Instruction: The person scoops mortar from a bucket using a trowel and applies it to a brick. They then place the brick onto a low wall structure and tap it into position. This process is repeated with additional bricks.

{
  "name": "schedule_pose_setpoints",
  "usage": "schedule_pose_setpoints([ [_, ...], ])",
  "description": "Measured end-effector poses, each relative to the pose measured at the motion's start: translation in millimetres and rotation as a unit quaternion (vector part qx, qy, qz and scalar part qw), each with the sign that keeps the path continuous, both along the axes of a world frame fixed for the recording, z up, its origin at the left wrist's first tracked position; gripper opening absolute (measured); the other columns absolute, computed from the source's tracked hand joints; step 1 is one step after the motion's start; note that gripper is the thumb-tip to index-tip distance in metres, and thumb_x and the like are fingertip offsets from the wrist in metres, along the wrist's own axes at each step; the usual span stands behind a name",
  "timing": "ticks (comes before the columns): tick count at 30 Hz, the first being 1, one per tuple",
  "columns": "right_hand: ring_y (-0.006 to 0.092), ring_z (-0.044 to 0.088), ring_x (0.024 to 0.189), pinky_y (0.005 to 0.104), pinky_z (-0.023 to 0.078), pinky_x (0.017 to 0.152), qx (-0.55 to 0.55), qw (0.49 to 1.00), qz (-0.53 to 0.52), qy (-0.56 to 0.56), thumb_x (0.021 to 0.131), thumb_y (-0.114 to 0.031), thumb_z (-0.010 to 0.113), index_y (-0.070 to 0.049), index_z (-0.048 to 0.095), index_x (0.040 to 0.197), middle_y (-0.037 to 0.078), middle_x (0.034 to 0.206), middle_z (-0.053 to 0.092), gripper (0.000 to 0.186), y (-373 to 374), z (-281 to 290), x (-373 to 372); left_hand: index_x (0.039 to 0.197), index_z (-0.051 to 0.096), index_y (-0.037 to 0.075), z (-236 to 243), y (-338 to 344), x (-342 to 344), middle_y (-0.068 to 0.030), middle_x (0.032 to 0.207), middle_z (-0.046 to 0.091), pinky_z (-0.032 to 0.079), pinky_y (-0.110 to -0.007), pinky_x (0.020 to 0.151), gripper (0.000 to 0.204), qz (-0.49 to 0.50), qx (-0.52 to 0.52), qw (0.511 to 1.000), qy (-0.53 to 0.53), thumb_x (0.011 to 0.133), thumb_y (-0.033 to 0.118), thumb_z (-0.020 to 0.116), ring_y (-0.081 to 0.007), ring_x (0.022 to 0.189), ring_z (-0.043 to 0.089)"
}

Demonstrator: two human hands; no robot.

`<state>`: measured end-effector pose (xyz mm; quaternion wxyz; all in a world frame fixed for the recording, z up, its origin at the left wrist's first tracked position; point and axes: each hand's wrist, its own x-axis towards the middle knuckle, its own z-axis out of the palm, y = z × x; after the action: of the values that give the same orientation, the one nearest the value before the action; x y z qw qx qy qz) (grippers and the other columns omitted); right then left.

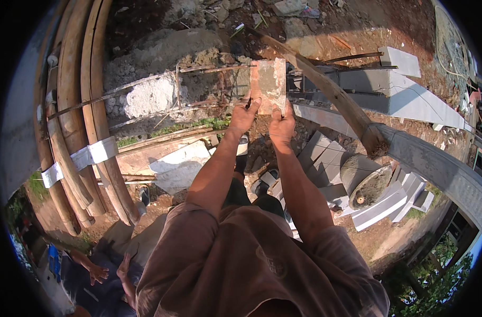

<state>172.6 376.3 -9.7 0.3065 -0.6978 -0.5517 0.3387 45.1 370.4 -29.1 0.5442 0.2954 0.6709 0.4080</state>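
Observation:
A short, flat board, reddish and crusted with grey mortar, lies between my two hands at the upper middle. My left hand grips its near left corner, the thumb on top. At the near right corner my right hand is closed on the same board. A small dark object shows beside my left thumb; its kind cannot be made out. Rusty rebar runs left from the board, and more bars come out on its right. Whether the board touches them is unclear. My fingers under the board are hidden.
Tied bamboo poles stand at the left. A slanting timber crosses on the right. Grey blocks and a mortar-filled bucket are near my right side. Another person's hand shows at lower left. A whitish lump surrounds the rebar.

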Motion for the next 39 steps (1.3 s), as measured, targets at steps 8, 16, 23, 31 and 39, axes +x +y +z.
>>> schedule_pose_setpoints([
  [8, 0.0231, 0.058, 0.089, 0.0323, 0.045, 0.081, 0.037, 0.998, 0.011, 0.054, 0.088, -0.014, 0.054, 0.005, 0.047, 0.122, 0.018, 0.103, 0.060, 0.040, 6.3, -11.9, 1.4, 0.134, 0.040, 0.008, -28.7, -1.5, 13.9, -0.0173, 0.096, 0.064, 0.047, -0.035, 0.076, 0.062, 0.019, -0.011, 0.998, 0.060, 0.086, 0.041, 0.059, -0.0242, 0.088, 0.061],
  [16, 0.0410, 0.035, 0.122, 0.0409, 0.028, 0.104, 0.008, 1.000, -0.002, -0.011, 0.085, -0.014, 0.051, 0.015, 0.026, 0.131, 0.033, 0.128, 0.036, 0.060, 1.2, -3.0, -9.9, 0.132, 0.042, 0.011, -26.5, 5.1, 22.5, -0.0214, 0.097, 0.064, 0.048, -0.041, 0.078, 0.061, 0.012, -0.042, 0.992, 0.115, 0.086, 0.050, 0.055, -0.0365, 0.093, 0.062],
  [23, 0.0421, 0.034, 0.123, 0.0424, 0.029, 0.104, 0.011, 0.999, 0.033, -0.041, 0.083, -0.018, 0.056, 0.012, 0.022, 0.134, 0.031, 0.131, 0.032, 0.069, -25.4, 16.7, -2.7, 0.128, 0.045, 0.010, -21.3, 8.0, 25.7, -0.0224, 0.092, 0.065, 0.048, -0.041, 0.073, 0.057, 0.000, -0.034, 0.986, 0.165, 0.085, 0.046, 0.057, -0.0373, 0.088, 0.063],
  [31, 0.0394, 0.041, 0.120, 0.0442, 0.036, 0.098, -0.105, 0.991, 0.075, 0.031, 0.086, -0.029, 0.055, 0.005, 0.032, 0.134, 0.028, 0.129, 0.040, 0.063, -46.8, 20.9, 50.8, 0.126, 0.045, 0.007, -37.5, 12.7, 23.1, -0.0225, 0.089, 0.065, 0.048, -0.043, 0.073, 0.059, -0.001, -0.009, 0.978, 0.207, 0.085, 0.047, 0.057, -0.0369, 0.086, 0.063],
  [39, 0.0332, 0.051, 0.113, 0.0368, 0.040, 0.093, -0.159, 0.977, 0.121, 0.078, 0.087, -0.035, 0.052, 0.004, 0.045, 0.126, 0.025, 0.122, 0.052, 0.055, -91.9, 18.8, 117.8, 0.109, 0.050, -0.004, -19.7, 15.2, 32.7, -0.0247, 0.091, 0.063, 0.047, -0.045, 0.075, 0.047, -0.011, -0.028, 0.946, 0.323, 0.087, 0.037, 0.055, -0.0413, 0.088, 0.060],
])
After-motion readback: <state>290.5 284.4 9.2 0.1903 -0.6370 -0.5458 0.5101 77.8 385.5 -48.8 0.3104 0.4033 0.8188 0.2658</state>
